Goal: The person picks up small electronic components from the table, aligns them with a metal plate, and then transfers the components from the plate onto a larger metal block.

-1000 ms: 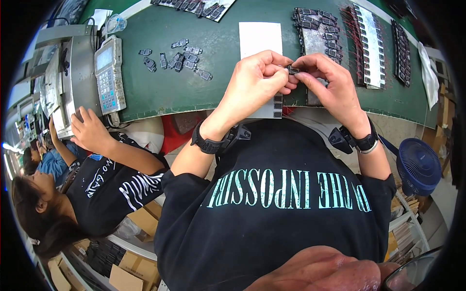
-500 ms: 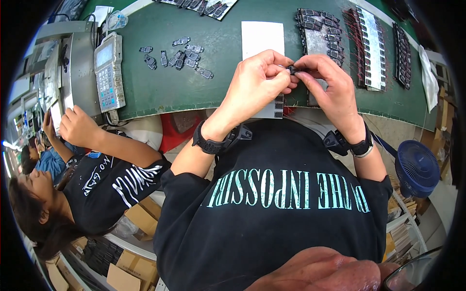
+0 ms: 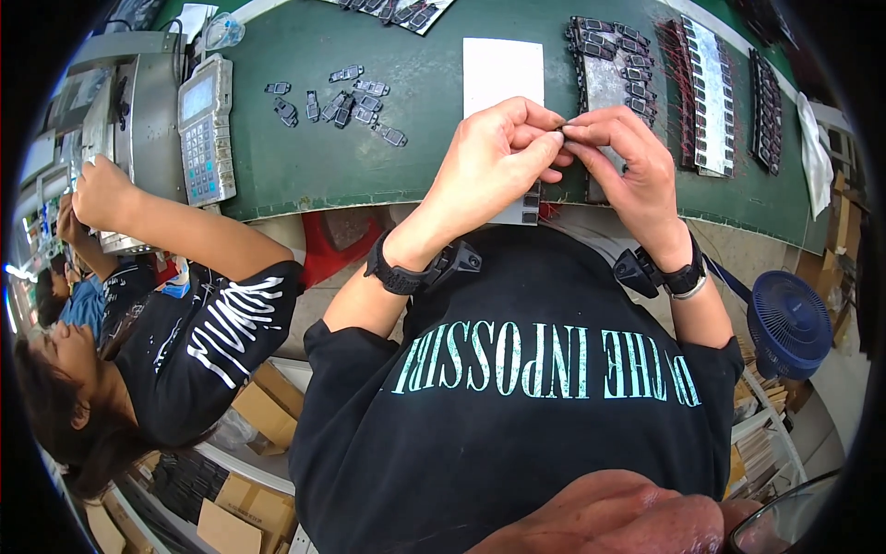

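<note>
Over the near part of the green table (image 3: 277, 175), my left hand (image 3: 503, 152) and my right hand (image 3: 637, 157) meet fingertip to fingertip. Pinched between them is a small black part (image 3: 561, 134), mostly covered by the fingers, so its exact kind does not show. Behind the left hand lies a white sheet (image 3: 503, 69). Under the hands, at the table's front edge, sticks out a light strip with small black parts (image 3: 530, 205) along it. A loose group of small black rectangular parts (image 3: 343, 109) lies to the left.
Right of the sheet are a board with black parts (image 3: 604, 83), a white strip with red wires (image 3: 709, 102) and a dark row of parts (image 3: 764, 111). A keypad device (image 3: 205, 129) stands left. A co-worker (image 3: 175, 332) sits beside me; a blue fan (image 3: 789, 323) stands right.
My hands stay together, with the fingers slightly shifted around the black part, which shows less now. The co-worker's arm has moved left and away from me.
</note>
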The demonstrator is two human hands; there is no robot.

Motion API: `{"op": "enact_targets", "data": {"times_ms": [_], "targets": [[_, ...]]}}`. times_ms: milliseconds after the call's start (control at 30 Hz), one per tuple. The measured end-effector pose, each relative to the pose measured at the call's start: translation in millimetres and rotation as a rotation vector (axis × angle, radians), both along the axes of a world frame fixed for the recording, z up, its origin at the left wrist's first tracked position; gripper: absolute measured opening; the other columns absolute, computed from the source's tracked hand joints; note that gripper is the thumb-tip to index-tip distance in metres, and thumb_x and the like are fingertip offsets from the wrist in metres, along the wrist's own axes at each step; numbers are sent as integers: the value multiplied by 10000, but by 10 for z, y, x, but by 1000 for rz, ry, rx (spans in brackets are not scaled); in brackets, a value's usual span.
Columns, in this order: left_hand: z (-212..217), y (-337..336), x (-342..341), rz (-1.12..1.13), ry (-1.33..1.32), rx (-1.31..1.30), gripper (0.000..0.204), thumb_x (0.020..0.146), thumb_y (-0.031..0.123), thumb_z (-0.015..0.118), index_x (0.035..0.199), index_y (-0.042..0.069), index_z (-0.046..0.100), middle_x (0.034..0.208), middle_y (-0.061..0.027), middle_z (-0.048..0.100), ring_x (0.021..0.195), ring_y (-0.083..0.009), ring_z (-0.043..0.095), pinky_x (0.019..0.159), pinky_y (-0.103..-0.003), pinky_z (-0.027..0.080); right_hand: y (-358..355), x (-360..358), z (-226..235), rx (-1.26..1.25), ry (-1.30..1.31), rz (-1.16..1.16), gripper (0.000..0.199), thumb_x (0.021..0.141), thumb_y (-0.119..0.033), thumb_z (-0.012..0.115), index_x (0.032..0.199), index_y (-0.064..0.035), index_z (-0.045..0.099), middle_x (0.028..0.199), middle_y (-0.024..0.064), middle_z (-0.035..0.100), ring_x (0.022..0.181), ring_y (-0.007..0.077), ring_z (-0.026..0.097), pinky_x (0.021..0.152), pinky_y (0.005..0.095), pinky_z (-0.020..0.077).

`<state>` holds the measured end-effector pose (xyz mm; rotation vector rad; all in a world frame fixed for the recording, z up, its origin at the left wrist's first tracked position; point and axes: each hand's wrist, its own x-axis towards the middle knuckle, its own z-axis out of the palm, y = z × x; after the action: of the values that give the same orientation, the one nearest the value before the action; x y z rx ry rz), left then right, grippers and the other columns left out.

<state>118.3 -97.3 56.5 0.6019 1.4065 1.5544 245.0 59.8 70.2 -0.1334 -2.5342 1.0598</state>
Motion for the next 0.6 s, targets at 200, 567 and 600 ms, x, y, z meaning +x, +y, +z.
{"op": "enact_targets", "data": {"times_ms": [200,567,600], "targets": [[-20,3,68,41,24,50,178,1014,44,572,1153,-65,592,1022,-148,732,953,-184,735,814,-283,620,-11,21,12,-388,-102,-36,146,887,43,694,1030,18,693,1019,93,687,928,168,686,811,289,555],[104,211,138,66,550,-31,149,992,42,601,1102,-59,594,930,-137,755,865,-154,739,756,-268,606,180,63,132,-270,-164,-52,142,952,-22,664,1085,26,681,1023,63,685,873,107,652,774,282,537],[96,294,80,60,482,-34,149,972,52,618,1077,-51,595,894,-133,753,828,-159,742,732,-272,604,241,65,138,-250,-143,-84,154,946,-23,666,1095,13,687,1021,66,686,884,123,655,783,289,535]]}}
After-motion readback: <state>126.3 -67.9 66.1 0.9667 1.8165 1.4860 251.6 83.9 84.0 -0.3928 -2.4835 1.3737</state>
